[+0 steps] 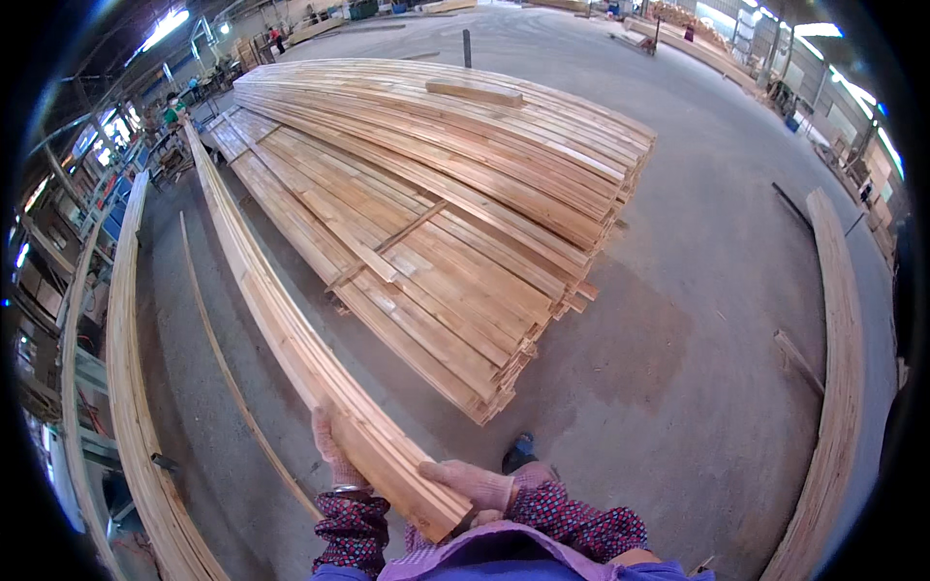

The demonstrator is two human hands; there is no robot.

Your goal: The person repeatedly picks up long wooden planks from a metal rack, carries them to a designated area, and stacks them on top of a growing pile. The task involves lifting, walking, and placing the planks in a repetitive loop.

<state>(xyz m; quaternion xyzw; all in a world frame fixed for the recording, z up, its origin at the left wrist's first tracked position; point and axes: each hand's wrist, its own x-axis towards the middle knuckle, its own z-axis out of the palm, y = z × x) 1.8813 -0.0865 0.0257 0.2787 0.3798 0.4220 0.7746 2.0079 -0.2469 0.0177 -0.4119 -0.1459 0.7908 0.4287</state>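
A bundle of long, narrow wooden boards (291,339) runs from my waist toward the far left. My left hand (334,450), in a pale pink knit glove, wraps the bundle's left side a little way from its near end. Across the near end, my right hand (473,486) grips from the right, thumb on top and fingers partly hidden below. At the bundle's far end, a person in green (174,108) stands small in the distance. Right of the bundle lies a wide stack of planks (465,261), stepped higher on its far side.
One short board (475,92) rests on top of the stack. A thin strip (228,363) lies on the floor to the left, beside more long boards (131,387) and machinery. Another long timber pile (833,368) stands at the right. A metal post (466,48) rises behind the stack.
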